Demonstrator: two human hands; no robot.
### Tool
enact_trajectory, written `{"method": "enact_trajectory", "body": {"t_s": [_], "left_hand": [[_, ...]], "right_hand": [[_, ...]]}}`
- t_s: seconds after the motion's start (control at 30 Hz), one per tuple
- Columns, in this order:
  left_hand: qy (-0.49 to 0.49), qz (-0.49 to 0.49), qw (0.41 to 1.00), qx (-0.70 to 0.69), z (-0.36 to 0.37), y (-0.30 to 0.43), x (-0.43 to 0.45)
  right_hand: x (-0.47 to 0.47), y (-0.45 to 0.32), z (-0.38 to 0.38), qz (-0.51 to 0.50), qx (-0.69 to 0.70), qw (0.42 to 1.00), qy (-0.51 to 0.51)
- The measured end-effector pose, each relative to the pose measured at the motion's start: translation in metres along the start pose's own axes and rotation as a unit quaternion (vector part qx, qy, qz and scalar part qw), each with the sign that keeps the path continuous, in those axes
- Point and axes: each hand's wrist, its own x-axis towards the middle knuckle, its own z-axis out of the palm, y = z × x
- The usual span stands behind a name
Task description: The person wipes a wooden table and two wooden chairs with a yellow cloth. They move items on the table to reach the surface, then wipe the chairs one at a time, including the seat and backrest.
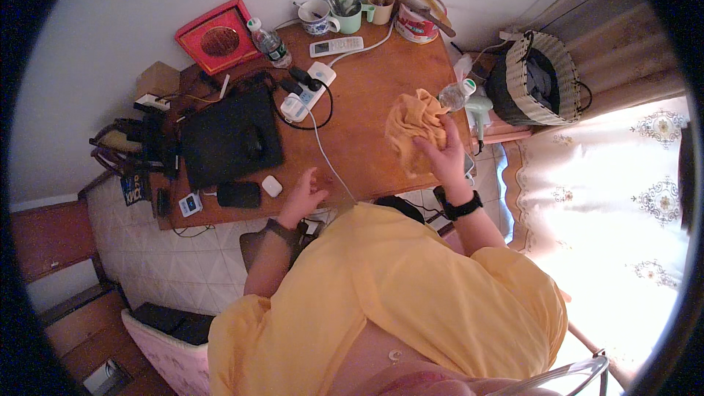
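Observation:
A crumpled orange cloth hangs from my right hand over the right part of the wooden desk. Just beyond the cloth is a clear plastic bottle with a white and green cap. My left hand holds nothing, its fingers apart, at the desk's front edge. Nearest to it lies a small white case, with a black phone-like device farther left. A white cable runs from the power strip towards my body.
A black laptop lies at the left. Along the back stand a red frame, another bottle, several cups and a tub, with a remote control before them. Right of the desk are a hair dryer and a woven basket.

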Motion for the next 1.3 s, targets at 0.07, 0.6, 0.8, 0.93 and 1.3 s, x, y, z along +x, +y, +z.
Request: {"method": "enact_trajectory", "body": {"t_s": [0.07,0.6,0.8,0.93,1.3], "left_hand": [[-0.028,-0.055,0.998,0.031,0.005,-0.037,0.007],[-0.131,-0.151,0.95,0.239,0.007,-0.098,0.013],[-0.119,-0.115,0.974,0.156,0.008,-0.082,0.014],[-0.111,-0.103,0.988,0.039,0.014,-0.076,0.024],[-0.178,-0.209,0.948,0.159,0.005,-0.112,0.009]], "right_hand": [[0.002,0.027,-0.001,-0.079,-0.336,0.939,-0.014],[-0.008,0.087,0.09,-0.156,-0.526,0.761,-0.347],[-0.012,0.109,0.127,-0.27,-0.461,0.729,-0.427],[-0.012,0.094,0.12,-0.242,-0.463,0.731,-0.44],[0.039,0.164,0.044,-0.165,-0.604,0.762,-0.162]]}}
